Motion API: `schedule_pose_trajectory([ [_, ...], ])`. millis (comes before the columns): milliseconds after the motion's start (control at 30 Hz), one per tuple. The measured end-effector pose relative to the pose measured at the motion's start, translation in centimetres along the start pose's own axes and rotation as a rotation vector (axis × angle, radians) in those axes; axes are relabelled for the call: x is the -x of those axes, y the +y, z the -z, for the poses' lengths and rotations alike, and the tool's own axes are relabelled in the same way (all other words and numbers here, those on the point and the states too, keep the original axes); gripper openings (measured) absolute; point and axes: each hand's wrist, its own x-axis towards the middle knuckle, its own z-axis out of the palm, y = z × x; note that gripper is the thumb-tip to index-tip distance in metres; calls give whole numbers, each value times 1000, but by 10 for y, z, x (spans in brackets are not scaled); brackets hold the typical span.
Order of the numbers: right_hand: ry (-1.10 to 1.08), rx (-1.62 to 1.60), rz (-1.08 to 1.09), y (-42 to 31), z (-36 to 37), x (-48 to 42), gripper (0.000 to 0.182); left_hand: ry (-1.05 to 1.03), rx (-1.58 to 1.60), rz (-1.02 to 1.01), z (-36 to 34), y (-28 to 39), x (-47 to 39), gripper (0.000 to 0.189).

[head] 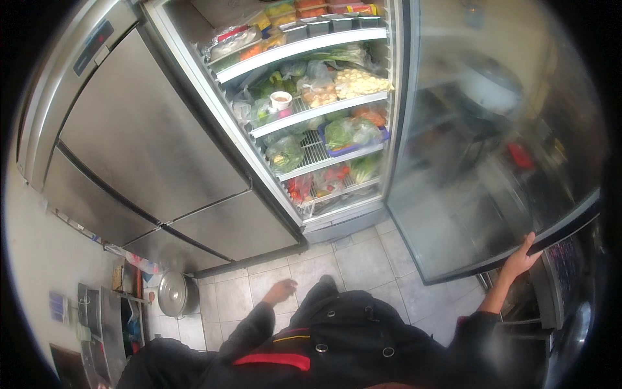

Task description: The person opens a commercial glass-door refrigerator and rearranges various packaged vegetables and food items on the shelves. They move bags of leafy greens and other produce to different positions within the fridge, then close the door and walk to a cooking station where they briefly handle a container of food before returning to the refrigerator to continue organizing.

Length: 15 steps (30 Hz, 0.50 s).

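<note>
My right hand [522, 257] grips the dark edge of a glass refrigerator door [466, 194], which stands swung out to the right and looks fogged. My left hand [281, 291] hangs low over the tiled floor, fingers loosely curled, touching nothing that I can see. Beyond it, the lit refrigerator's shelves [272, 126] hold a white cup [281, 99], a bag of peeled garlic or similar pale pieces [360, 83], bagged leafy greens [285, 153], and a blue tray [335, 151] of bagged vegetables. Red vegetables in bags [300, 187] lie on the bottom shelf.
A stainless steel upright cabinet [155, 131] with several doors stands to the left of the refrigerator. A lidded metal pot [178, 293] sits on the floor near its foot. Metal shelving [111, 316] is at the lower left, and dark equipment [529, 296] at the right.
</note>
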Motion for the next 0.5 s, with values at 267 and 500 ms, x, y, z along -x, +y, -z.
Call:
schedule_pose_trajectory([
  [267,-11,19,19,5,7,16,49,457,-27,-472,173,296,39,21],
  [500,15,90,12,10,18,24,40,566,-224,-785,285,451,-26,19],
])
